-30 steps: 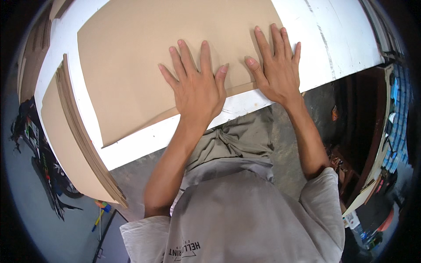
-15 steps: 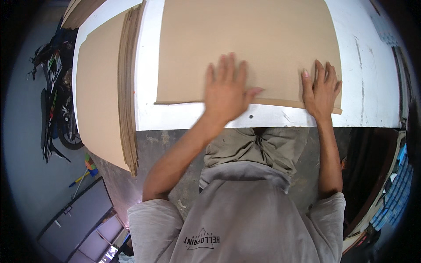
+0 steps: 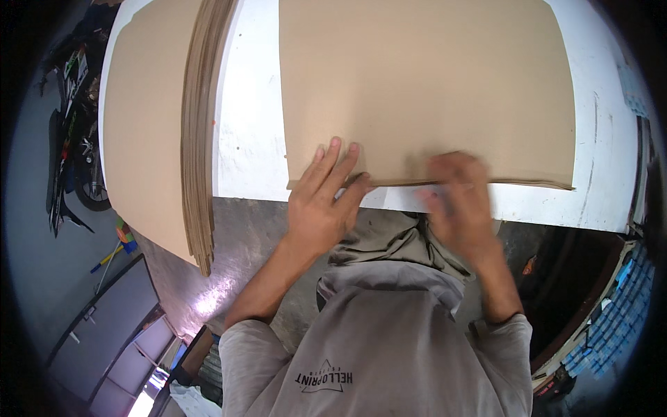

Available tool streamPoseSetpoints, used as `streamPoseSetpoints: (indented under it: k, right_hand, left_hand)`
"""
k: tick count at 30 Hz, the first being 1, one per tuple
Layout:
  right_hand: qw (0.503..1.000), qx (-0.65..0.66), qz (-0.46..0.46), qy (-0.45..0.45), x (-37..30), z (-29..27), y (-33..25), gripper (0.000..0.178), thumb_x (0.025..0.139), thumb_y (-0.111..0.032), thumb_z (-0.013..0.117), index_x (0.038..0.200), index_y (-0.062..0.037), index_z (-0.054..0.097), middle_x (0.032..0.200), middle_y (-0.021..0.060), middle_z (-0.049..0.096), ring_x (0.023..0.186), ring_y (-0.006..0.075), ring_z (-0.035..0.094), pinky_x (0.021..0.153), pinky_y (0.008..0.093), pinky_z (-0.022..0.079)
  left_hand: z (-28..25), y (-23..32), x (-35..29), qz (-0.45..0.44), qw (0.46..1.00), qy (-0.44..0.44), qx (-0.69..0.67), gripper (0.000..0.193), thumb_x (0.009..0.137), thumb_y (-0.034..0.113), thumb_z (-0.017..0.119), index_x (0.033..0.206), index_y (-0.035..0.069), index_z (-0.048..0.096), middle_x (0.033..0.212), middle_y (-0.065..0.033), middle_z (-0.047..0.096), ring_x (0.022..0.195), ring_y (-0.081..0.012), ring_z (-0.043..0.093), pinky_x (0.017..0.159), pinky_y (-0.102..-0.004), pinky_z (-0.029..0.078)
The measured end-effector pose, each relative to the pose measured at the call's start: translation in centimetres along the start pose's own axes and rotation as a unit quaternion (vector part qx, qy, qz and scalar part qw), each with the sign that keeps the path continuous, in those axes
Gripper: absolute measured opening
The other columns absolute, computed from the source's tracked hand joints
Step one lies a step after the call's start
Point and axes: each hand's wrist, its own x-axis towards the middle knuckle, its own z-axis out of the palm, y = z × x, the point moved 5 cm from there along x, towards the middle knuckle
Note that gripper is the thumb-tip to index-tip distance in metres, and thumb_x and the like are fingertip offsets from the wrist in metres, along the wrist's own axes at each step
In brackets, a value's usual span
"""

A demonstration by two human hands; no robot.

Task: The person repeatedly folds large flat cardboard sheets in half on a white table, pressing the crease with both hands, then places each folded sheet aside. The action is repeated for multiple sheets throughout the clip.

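A large brown paper or card sheet [image 3: 424, 90] lies flat on the white table [image 3: 253, 104], its near side along the table's front. A narrow folded strip shows along that near edge. My left hand [image 3: 323, 201] rests on the sheet near its near left corner, fingers stretched out and slightly spread. Over the near edge, right of the middle, is my right hand [image 3: 462, 198]. Its fingers look bent at the edge but are smeared by motion, so I cannot tell whether they hold it.
To the left stands a thick stack of brown sheets [image 3: 149, 104], its near end jutting past the table's front. A motorcycle [image 3: 80, 139] is beyond it. Dark shelving with blue packs [image 3: 615, 323] sits at lower right, and a grey cabinet door [image 3: 104, 313] at lower left.
The sheet appears farther right and nearer in the picture, though the view has shifted too. My left hand has moved to the near left corner; my right hand has left the right corner for the near edge.
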Motion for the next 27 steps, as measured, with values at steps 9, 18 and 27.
streamPoseSetpoints:
  k: [9,18,27]
  right_hand:
    - [0.997,-0.040,-0.062,0.015,0.2,4.1,-2.0,0.023,0.078,-0.013,0.083,0.100,-0.0072,0.078,0.103,0.0058,0.067,0.103,0.0273,0.063,0.087,0.0468,0.049]
    - [0.998,-0.023,-0.046,-0.047,2.6,5.1,-3.3,0.014,0.081,-0.015,0.080,0.089,-0.0077,0.071,0.094,0.0046,0.063,0.094,0.0249,0.061,0.083,0.0443,0.045]
    - [0.993,-0.061,-0.011,-0.096,4.8,5.6,-3.1,0.019,0.078,-0.003,0.080,0.083,-0.0052,0.063,0.084,0.0086,0.059,0.079,0.0293,0.058,0.072,0.0422,0.043]
  left_hand:
    - [-2.1,-2.0,-1.7,-0.043,0.997,-0.009,-0.057,0.022,0.075,0.008,0.091,0.096,0.006,0.083,0.128,-0.0138,0.076,0.132,-0.0365,0.068,0.111,-0.0535,0.054]
    - [-2.3,-3.1,-1.3,-0.074,0.992,-0.003,-0.104,0.020,0.076,0.005,0.091,0.093,0.003,0.080,0.117,-0.0130,0.080,0.121,-0.0315,0.074,0.107,-0.0490,0.057]
    - [-2.3,-2.6,0.1,-0.095,0.991,0.045,-0.086,0.019,0.074,-0.001,0.089,0.090,0.003,0.078,0.100,-0.0100,0.080,0.101,-0.0299,0.078,0.088,-0.0414,0.061]
